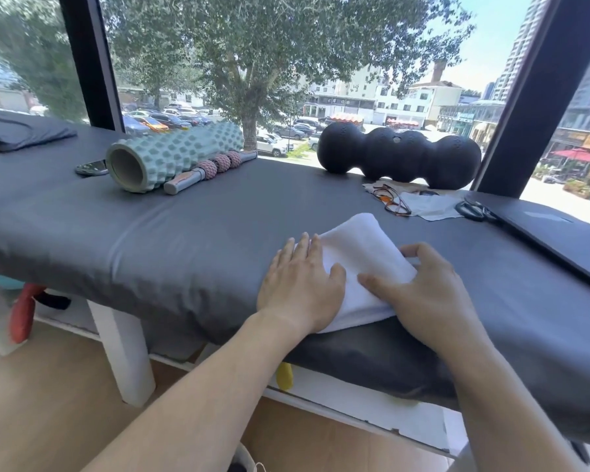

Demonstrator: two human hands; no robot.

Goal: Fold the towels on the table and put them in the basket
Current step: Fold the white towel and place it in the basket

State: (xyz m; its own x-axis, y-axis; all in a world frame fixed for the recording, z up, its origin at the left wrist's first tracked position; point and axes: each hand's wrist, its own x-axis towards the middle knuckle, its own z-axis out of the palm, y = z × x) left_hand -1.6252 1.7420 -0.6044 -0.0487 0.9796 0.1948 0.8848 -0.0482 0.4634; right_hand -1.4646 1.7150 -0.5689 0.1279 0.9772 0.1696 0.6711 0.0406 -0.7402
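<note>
A white towel (361, 253), folded into a narrow rectangle, lies on the grey padded table (184, 233) near its front edge. My left hand (300, 284) presses flat on the towel's left side with straight fingers, thumb lying across the cloth. My right hand (426, 287) rests on the towel's right side, thumb stretched over the cloth and fingers curled at its right edge. No basket is plainly in view.
At the back stand a mint foam roller (171, 155), a massage stick (208, 172), a phone (91, 167) and a black multi-ball roller (399, 156). Glasses (392, 201) on a cloth, scissors (474, 211) and a dark laptop (552, 233) lie at the right.
</note>
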